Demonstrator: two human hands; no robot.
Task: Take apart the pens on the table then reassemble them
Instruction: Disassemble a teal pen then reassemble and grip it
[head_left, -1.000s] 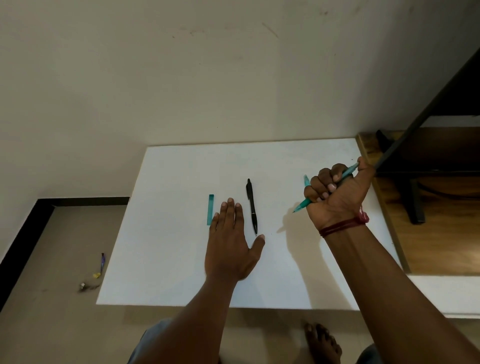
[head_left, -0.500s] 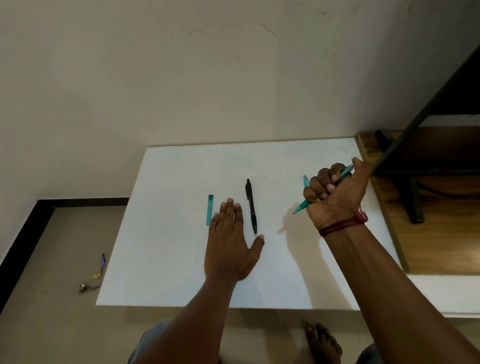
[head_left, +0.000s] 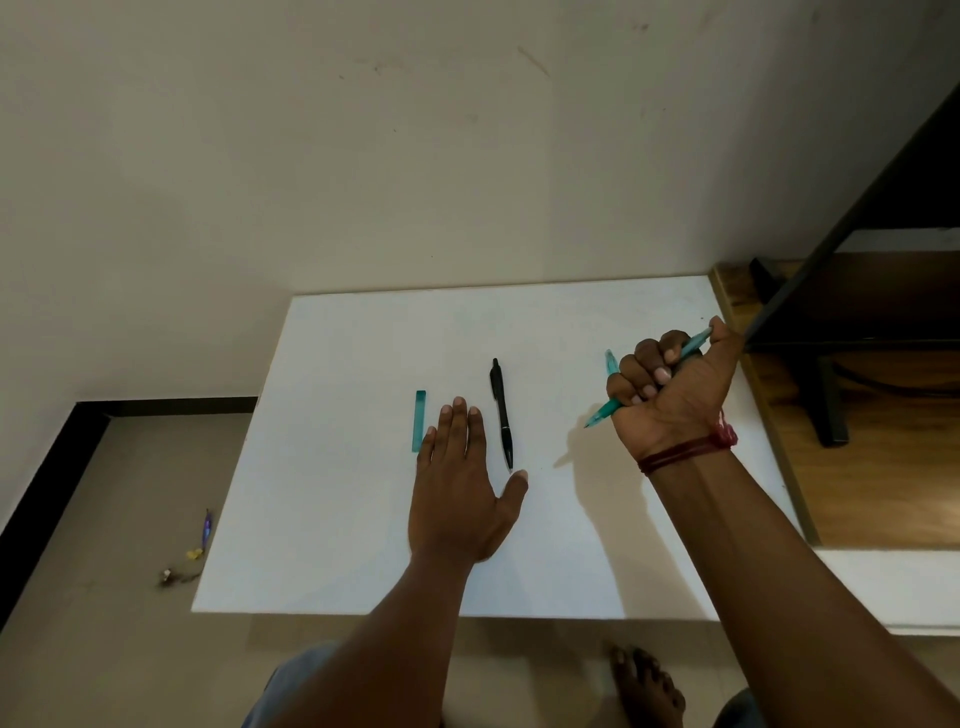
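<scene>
I see the left hand (head_left: 457, 483) lying palm down on the white rectangular desk (head_left: 337, 467), its fingers straight and close together and pointing away from me, the thumb spread out to the right; it holds nothing. The forearm runs up from the near edge of the desk. Just left of its fingertips lies a short flat translucent teal plastic pen piece (head_left: 418, 421), pointing away from me. Just right of the fingers, a slim black plastic click pen (head_left: 502, 413) lies on the desk with its tip near the thumb. The right hand (head_left: 670, 395) is raised over the right part of the desk, curled into a fist around a slim teal plastic pen barrel (head_left: 602, 415). The barrel slants through the fist, its pointed end sticking out down and left below the little finger, its other end showing beside the thumb. A second small teal plastic part (head_left: 610, 361) shows behind the knuckles; I cannot tell whether the hand holds it or it rests on the desk. A dark red thread band (head_left: 685, 452) circles the right wrist.
</scene>
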